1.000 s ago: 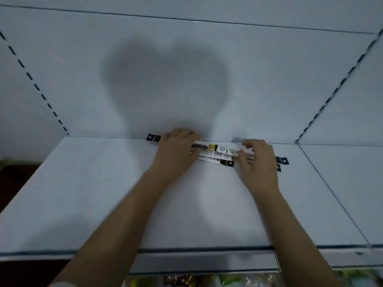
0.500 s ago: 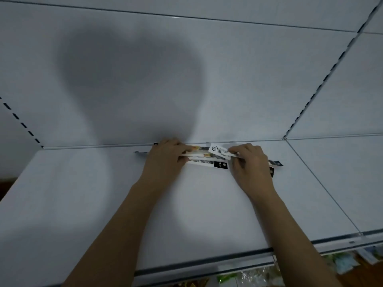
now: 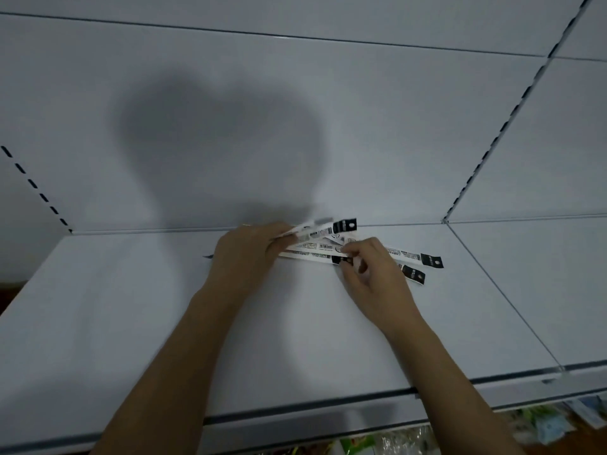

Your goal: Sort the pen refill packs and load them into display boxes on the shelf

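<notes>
The pen refill packs (image 3: 323,250) are lying fanned near the back edge of the white shelf (image 3: 131,307). The left hand (image 3: 244,257) is gripping several packs' ends; the right hand (image 3: 371,274) is pinching one pack's black tab.

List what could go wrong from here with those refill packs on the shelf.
1. The left hand holds several refill packs fanned out; one could slip from that loose grip.
2. The right hand pinches only a pack's black tab, which might bend or tear.
3. Two packs lie loose beyond the right hand on the shelf and could get knocked askew.
</notes>
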The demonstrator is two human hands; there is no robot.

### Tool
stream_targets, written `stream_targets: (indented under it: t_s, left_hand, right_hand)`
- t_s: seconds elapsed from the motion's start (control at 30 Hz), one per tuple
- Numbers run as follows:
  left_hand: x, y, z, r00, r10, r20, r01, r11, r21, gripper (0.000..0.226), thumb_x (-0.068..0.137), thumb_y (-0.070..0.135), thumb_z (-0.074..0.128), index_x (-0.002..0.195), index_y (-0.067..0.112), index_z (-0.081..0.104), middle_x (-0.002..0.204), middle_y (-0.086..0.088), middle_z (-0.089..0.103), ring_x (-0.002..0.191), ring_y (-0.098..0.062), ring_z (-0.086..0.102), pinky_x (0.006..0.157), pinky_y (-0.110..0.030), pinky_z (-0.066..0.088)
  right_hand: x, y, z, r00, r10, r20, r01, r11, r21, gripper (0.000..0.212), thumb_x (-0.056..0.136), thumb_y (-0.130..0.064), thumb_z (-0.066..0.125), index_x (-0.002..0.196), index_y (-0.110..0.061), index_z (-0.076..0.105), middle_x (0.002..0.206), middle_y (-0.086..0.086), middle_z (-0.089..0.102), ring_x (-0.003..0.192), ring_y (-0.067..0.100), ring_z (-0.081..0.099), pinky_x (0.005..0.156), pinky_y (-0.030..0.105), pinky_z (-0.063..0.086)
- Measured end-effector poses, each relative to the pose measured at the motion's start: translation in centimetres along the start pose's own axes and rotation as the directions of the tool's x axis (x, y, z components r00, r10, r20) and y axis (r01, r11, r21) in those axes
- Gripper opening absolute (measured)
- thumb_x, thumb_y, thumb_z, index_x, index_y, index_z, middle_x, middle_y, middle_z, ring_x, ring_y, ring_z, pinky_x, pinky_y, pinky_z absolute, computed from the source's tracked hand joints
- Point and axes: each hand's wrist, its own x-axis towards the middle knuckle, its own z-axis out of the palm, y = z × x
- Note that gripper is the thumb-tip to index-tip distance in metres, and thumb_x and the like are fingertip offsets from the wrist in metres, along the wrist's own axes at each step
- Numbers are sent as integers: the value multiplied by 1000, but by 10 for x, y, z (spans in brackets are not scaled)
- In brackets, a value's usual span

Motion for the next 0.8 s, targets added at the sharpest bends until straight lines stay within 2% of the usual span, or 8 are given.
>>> stream_targets:
  t_s: [0.1,0.23,0.33,0.4,0.47,0.6,0.7,0.8]
  left_hand:
    - [-2,4,-1,999,-29,23,29,1000,5,24,100,41,43,110,28,61,89,3,68,83,-26,63,66,-34,41]
    - [-1,4,1,993,-89,79,85,995,47,21,105,28,36,122,21,47,83,10,59,71,-22,54,65,-32,38]
    - [-4,3,2,995,-93,32,94,995,-24,19,103,22,39,120,18,45,91,-1,58,74,-24,53,66,-35,40]
    - [-6,2,4,995,-75,64,76,997,-19,21,98,18,45,119,17,48,98,-1,51,82,-23,51,66,-33,35]
    - [-7,0,7,990,-64,128,58,997,49,23,95,18,47,117,16,53,104,-1,48,90,-23,51,66,-32,33]
    - [-6,2,8,986,-37,165,20,994,103,22,99,24,43,113,16,59,106,0,52,94,-21,53,66,-31,31]
    - [-8,5,5,997,47,61,-50,998,43,36,87,33,33,100,14,61,97,0,54,84,-23,55,62,-30,34]
    - [-9,15,-1,977,170,-125,-180,981,-74,27,81,29,40,91,14,60,86,4,52,67,-22,53,54,-29,36]
  right_hand:
    - [-1,0,-3,997,28,-72,-25,999,47,23,91,-6,62,112,-14,61,104,-9,55,83,-9,48,74,5,35]
    - [5,2,4,994,104,-23,-104,994,-24,24,93,-15,61,116,-22,60,89,-18,55,74,1,43,69,20,32]
    - [18,-5,12,992,79,95,-70,993,-92,32,96,-23,59,128,-24,60,105,-8,67,91,12,56,74,25,37]
    - [22,-8,17,986,82,145,-62,989,-135,34,96,-22,58,130,-22,59,115,-2,66,104,17,58,75,26,40]
    - [20,-6,20,989,76,129,-60,991,-122,32,93,-17,62,125,-19,63,115,-3,64,104,16,59,74,23,38]
    - [14,2,17,998,61,4,-61,998,8,25,86,-8,71,108,-18,72,102,-6,66,88,8,57,72,3,36]
    - [12,-1,13,996,39,-84,-34,998,52,16,89,-9,67,100,-18,74,96,-9,68,84,5,59,71,5,39]
    - [9,-2,6,984,71,-160,-60,996,73,13,93,-12,64,98,-19,74,92,-11,69,83,4,61,73,22,46]
